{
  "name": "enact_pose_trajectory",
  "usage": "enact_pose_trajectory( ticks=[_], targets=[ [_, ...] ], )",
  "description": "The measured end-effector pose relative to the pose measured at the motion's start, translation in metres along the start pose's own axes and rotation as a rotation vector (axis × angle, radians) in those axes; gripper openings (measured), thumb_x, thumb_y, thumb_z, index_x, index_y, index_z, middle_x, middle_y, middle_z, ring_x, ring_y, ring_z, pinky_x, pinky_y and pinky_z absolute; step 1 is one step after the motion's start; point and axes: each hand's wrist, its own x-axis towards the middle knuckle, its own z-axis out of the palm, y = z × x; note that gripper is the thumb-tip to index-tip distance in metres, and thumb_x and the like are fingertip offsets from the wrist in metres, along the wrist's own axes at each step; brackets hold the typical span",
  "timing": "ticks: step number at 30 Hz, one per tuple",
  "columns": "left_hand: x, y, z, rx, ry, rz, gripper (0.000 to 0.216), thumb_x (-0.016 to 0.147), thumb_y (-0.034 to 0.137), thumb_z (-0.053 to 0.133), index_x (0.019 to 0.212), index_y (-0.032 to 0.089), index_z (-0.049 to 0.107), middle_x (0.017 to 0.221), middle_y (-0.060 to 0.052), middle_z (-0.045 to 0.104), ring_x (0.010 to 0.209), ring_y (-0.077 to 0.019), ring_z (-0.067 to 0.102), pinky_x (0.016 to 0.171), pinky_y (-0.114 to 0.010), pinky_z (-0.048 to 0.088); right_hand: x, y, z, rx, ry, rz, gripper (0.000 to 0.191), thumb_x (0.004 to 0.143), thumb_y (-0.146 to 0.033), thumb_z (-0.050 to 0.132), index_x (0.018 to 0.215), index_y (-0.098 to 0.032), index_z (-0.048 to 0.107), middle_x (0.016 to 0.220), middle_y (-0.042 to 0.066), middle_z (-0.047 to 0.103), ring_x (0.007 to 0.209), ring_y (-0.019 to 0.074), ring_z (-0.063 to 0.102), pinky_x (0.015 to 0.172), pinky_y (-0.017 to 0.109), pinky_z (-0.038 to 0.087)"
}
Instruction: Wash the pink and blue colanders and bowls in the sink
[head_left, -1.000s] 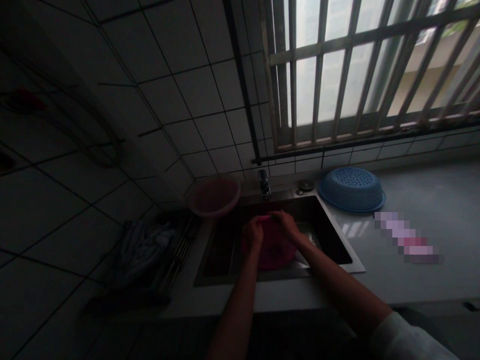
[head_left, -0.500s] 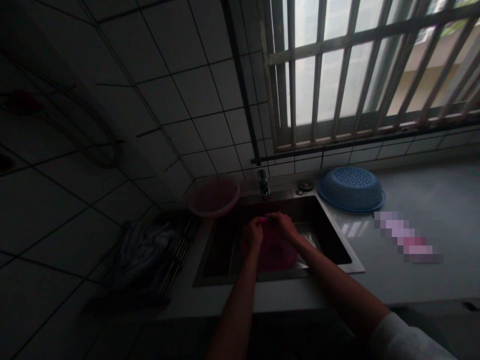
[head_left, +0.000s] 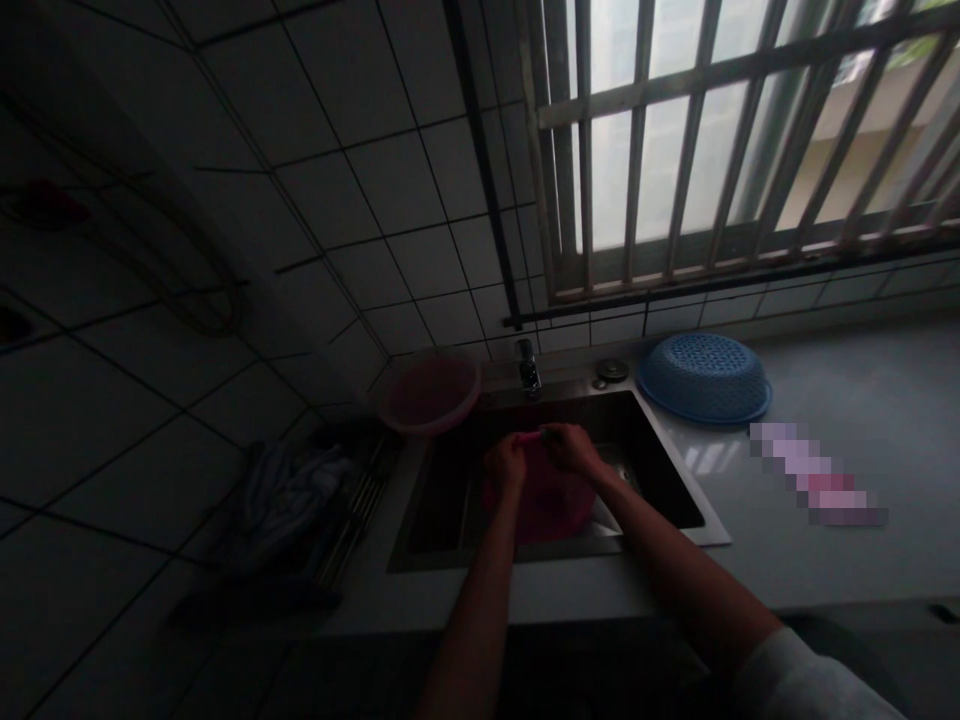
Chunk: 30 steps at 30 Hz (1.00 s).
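Inside the steel sink (head_left: 679, 500) is a pink basin (head_left: 551, 510), its far rim raised between my hands. My left hand (head_left: 507, 463) is closed on the rim at its left side. With curled fingers, my right hand (head_left: 572, 449) grips the same rim a little to the right. A small dull patch shows by the right fingertips, too dark to make out. The basin's inside is in deep shadow, and my arms cover part of its sides.
A faucet (head_left: 528, 368) stands behind the sink, with a pale pink bowl (head_left: 431, 392) to its left. On the right, a blue basket (head_left: 703, 380) lies upside down beside a round drain strainer (head_left: 612, 371). Striped cloth (head_left: 292, 500) lies at the left. A barred window (head_left: 675, 150) is above.
My right hand has slid slightly right along the rim and its fingers have curled in, baring more pink rim between the hands. The left hand stays put.
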Motion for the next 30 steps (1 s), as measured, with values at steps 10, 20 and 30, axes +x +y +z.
enact_pose_trajectory(
  ticks=[10, 20, 30],
  targets=[
    [-0.003, 0.005, -0.007, -0.011, -0.068, 0.0, 0.034, 0.093, 0.012, 0.057, 0.11, 0.03, 0.079, 0.116, -0.003, 0.08, 0.109, -0.019, 0.072, 0.099, -0.027, 0.048, -0.002, -0.002, 0.004, 0.054, -0.002, -0.049, 0.043, 0.091, -0.012, 0.059, 0.129, -0.026, 0.075, 0.13, 0.006, 0.075, 0.117, 0.0217, 0.072, 0.103, 0.029, 0.053],
    [0.001, 0.002, -0.002, -0.08, 0.016, -0.067, 0.033, 0.094, 0.012, 0.056, 0.115, 0.027, 0.078, 0.117, -0.006, 0.08, 0.105, -0.0195, 0.073, 0.093, -0.028, 0.051, 0.001, 0.01, -0.003, 0.012, 0.12, 0.073, 0.044, 0.094, -0.013, 0.058, 0.133, -0.026, 0.072, 0.13, 0.007, 0.075, 0.116, 0.0229, 0.073, 0.103, 0.032, 0.053],
    [0.0, 0.002, -0.008, -0.034, 0.048, -0.092, 0.034, 0.094, 0.012, 0.056, 0.118, 0.024, 0.077, 0.119, -0.01, 0.079, 0.108, -0.0214, 0.073, 0.095, -0.029, 0.051, 0.0, 0.005, -0.009, -0.015, 0.077, 0.092, 0.045, 0.094, -0.012, 0.057, 0.135, -0.025, 0.071, 0.13, 0.008, 0.075, 0.115, 0.0228, 0.074, 0.1, 0.029, 0.054]
  ],
)
